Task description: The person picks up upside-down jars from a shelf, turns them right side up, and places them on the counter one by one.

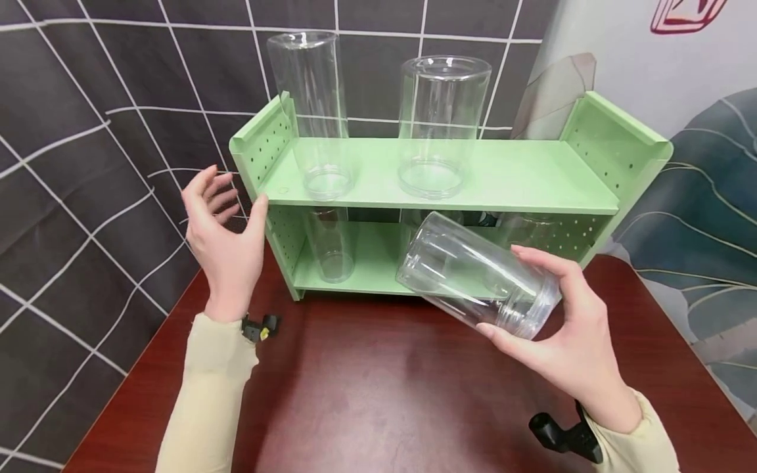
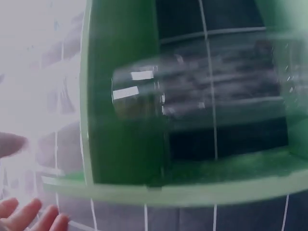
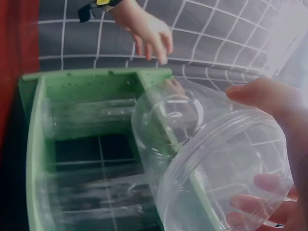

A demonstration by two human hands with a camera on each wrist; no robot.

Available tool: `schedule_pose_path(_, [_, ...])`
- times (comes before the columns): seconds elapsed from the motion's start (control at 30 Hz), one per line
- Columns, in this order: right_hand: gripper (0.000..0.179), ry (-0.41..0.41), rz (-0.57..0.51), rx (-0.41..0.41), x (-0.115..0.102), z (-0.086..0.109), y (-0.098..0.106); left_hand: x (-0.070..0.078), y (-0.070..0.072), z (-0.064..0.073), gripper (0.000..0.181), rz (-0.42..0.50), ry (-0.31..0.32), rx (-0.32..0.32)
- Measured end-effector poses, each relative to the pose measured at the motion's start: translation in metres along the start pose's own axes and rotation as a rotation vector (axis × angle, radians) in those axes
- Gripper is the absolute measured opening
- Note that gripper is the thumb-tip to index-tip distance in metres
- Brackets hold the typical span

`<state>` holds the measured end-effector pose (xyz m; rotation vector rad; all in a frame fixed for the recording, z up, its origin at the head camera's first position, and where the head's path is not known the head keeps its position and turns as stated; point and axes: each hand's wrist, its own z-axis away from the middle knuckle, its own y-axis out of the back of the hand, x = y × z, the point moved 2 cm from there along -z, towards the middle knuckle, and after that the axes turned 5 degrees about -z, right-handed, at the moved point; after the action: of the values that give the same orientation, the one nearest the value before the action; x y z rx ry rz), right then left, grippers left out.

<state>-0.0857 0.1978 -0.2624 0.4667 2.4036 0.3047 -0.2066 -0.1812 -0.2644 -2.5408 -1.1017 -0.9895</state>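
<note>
My right hand point(image 1: 582, 332) grips a clear jar point(image 1: 461, 269) around its threaded end, fingers on one side and thumb on the other. The jar is tilted in front of the green two-tier shelf point(image 1: 514, 167), its closed end pointing up and left. At the shelf's left end my left hand point(image 1: 227, 246) is raised, fingers spread and nothing in them. On the upper tier stand a tall narrow clear jar point(image 1: 313, 112) and a wider clear jar point(image 1: 445, 125). A narrow jar point(image 1: 331, 253) stands on the lower tier; the held jar partly hides others there.
The shelf stands on a dark red table point(image 1: 355, 381). Behind it and along the left runs a dark cloth with a white grid point(image 1: 77, 217). A patterned grey-blue surface point(image 1: 704, 197) lies to the right.
</note>
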Motion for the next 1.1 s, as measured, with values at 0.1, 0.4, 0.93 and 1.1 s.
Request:
schedule_pose_path(0.1, [0.088,-0.005,0.032,-0.047,0.004,0.004,-0.006,0.016,0.003,0.022,0.063,0.042,-0.116,0.050])
schedule_pose_path(0.4, [0.089,-0.072,0.110,-0.250,0.051,0.029,-0.031,0.034,-0.024,0.124,0.092,0.129,-0.574,-0.384])
schedule_pose_path(0.93, [0.072,-0.084,0.083,-0.384,0.058,0.035,-0.063,0.024,-0.052,0.175,0.117,-0.159,-0.629,-0.801])
schedule_pose_path(1.1, [0.066,-0.052,0.075,-0.383,0.054,0.034,-0.067,0.021,-0.054,0.178,0.116,-0.182,-0.617,-0.798])
